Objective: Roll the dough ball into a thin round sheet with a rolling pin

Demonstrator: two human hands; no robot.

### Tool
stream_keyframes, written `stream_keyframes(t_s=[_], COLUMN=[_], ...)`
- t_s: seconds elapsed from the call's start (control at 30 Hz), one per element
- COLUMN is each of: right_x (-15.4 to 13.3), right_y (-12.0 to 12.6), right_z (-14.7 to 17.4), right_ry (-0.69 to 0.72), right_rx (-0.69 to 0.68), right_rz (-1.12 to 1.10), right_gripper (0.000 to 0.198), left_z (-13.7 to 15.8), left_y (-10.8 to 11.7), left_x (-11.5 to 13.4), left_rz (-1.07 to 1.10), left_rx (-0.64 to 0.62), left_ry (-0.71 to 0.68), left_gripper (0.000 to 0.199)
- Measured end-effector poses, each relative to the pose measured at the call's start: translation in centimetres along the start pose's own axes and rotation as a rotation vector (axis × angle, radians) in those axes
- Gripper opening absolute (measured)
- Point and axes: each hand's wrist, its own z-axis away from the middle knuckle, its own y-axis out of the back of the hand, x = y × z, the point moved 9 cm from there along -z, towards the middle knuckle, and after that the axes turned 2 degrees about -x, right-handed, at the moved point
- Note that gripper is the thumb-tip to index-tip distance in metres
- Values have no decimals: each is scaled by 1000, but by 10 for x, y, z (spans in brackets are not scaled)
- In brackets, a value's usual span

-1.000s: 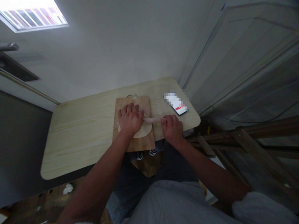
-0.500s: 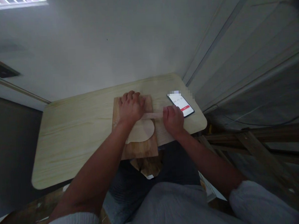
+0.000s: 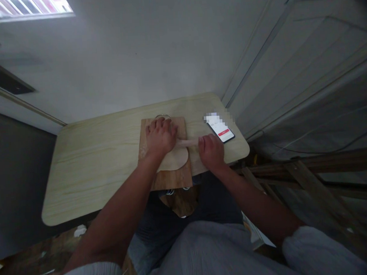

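Observation:
A wooden cutting board (image 3: 173, 180) lies at the table's front edge. On it sits a flat, pale sheet of dough (image 3: 176, 160) with a rounded right end. Across the dough runs a light wooden rolling pin (image 3: 188, 142). My right hand (image 3: 212, 150) is closed in a fist round the pin's right end, beyond the board's edge. Over the pin's left part, my left hand (image 3: 161, 134) bends its fingers with the knuckles up; it hides that end and some of the dough. A thin metal handle (image 3: 162, 115) shows at the board's far edge.
A phone (image 3: 222, 129) with a lit screen lies to the right on the pale wood-patterned table (image 3: 90, 162). Behind the table rises a white door-like panel (image 3: 144, 70). Wooden framework (image 3: 313, 180) stands at the right.
The view has shifted slightly. Both hands have come a little nearer to me with the rolling pin, and the board's far metal handle now shows beyond my left fingers.

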Motion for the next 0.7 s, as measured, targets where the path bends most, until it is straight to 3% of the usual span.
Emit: stream_keyframes(t_s=[0.27,0.7], right_x=[-4,7], right_y=[8,-8], right_z=[37,-31], right_ry=[-44,-70], right_rx=[17,14], right_rz=[-85,48], right_gripper=[34,39], left_z=[30,-37], left_y=[6,-11], left_x=[5,-1], left_rz=[-5,45], left_rx=[-32,-42], left_ry=[-19,-9], left_gripper=[50,45])
